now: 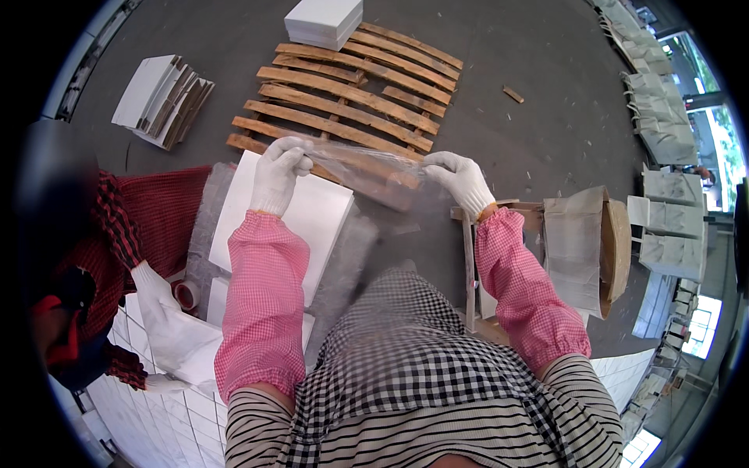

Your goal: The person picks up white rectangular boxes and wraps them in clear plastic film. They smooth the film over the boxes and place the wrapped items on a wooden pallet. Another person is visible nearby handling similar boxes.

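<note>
Left hand (279, 173) and right hand (462, 179), both gloved, each pinch one end of a clear plastic bag (367, 173), stretched between their fingertips. Bag hangs just above the wooden pallet (351, 101); white sheet stack (324, 22) sits on the pallet's far corner.

Clear plastic bag (374, 173) blurs the pallet (351, 93) beneath.

We see a thin, clear plastic sheet (367, 173), glossy and crinkled, stretched between our left hand (278, 175) and right hand (462, 179), both in white knitted cloth gloves with a nubbly weave. Below lies a pallet (351, 101) of rough, bare brown wood on a matt grey floor (538, 62). The white board stack (296, 218) looks like smooth, matt paper.
</note>
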